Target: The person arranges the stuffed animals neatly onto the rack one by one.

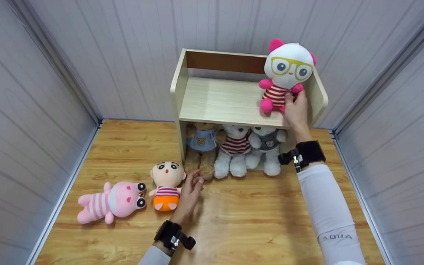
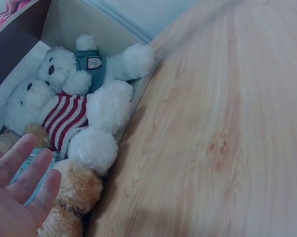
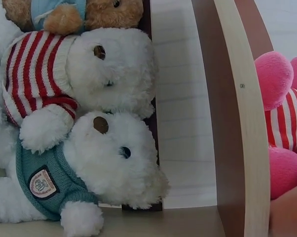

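My right hand [image 1: 296,110] grips a panda plush [image 1: 289,66] by its lower body, at the right end of the upper shelf [image 1: 219,99]. The panda has pink ears, yellow glasses and a red-striped body; in the right wrist view its striped body [image 3: 289,118] shows beyond the shelf board. Down by the floor, my left hand [image 1: 190,193] is empty, its fingers [image 2: 37,180] loosely extended. It lies between a boy doll [image 1: 167,186] in orange shorts and the feet of a brown bear [image 1: 201,147] in a blue top.
Inside the lower compartment, two white bears sit beside the brown one: one in a striped sweater [image 1: 235,143], one in a grey-green sweater [image 1: 269,142]. A pink striped plush [image 1: 112,202] lies on the wooden floor [image 1: 241,221] at left. Panel walls [image 1: 134,55] enclose the space.
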`<state>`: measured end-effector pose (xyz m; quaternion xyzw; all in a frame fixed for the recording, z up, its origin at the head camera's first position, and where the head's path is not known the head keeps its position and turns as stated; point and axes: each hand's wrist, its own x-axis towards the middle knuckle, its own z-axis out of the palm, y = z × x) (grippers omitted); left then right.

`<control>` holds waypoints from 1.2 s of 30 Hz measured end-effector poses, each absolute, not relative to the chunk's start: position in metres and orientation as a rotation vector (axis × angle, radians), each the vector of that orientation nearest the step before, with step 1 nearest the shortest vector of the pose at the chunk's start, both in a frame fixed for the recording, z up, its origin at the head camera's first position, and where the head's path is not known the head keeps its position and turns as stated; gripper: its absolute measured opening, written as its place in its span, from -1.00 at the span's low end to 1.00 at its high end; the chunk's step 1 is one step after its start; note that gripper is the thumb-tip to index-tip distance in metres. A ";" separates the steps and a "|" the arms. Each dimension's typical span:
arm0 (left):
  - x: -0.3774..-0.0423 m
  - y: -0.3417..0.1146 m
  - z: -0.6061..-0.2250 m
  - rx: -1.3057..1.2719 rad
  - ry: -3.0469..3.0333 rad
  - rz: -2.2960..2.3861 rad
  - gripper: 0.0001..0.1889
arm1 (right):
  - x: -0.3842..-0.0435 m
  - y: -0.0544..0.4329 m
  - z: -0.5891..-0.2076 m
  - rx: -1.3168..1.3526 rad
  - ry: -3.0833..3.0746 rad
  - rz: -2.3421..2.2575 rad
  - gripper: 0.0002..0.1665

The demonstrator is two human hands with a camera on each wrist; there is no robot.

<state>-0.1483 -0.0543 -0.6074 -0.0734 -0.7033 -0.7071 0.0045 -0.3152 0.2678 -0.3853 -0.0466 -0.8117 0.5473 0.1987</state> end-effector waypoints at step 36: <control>-0.149 -0.055 -0.589 -0.237 -2.112 -2.245 -0.54 | -0.283 0.291 -0.385 -0.240 -2.315 1.407 -0.21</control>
